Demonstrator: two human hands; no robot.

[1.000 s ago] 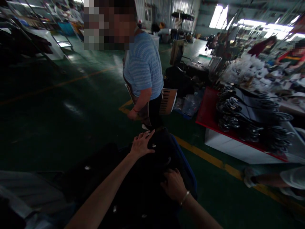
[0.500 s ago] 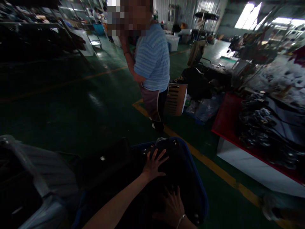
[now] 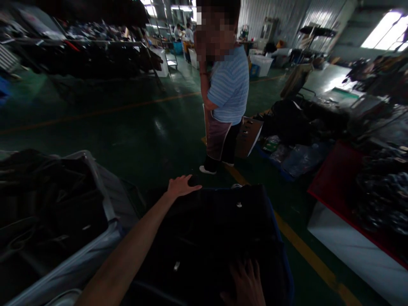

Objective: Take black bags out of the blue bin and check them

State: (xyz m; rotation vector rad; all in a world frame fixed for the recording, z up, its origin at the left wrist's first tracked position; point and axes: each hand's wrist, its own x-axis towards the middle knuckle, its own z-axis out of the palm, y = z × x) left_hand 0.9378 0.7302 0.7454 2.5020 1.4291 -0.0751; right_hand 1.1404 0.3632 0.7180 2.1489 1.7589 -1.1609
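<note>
Grey bin (image 3: 105, 199) at left, contents too dark to make out; left hand (image 3: 182, 185) flat, fingers extended, resting on far edge of black bags (image 3: 219, 225) heaped in blue bin (image 3: 283, 259); right hand (image 3: 245, 287) spread on heap, cut off by frame bottom, gripping nothing; person in striped shirt (image 3: 228, 85) stands beyond.

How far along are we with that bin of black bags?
Done: the blue bin is heaped with black bags up past its rim. In hand: the left hand lies flat on the far edge of the heap, and the right hand presses the near side. Left: nothing is lifted out, and the grey bin beside it is also full.
</note>
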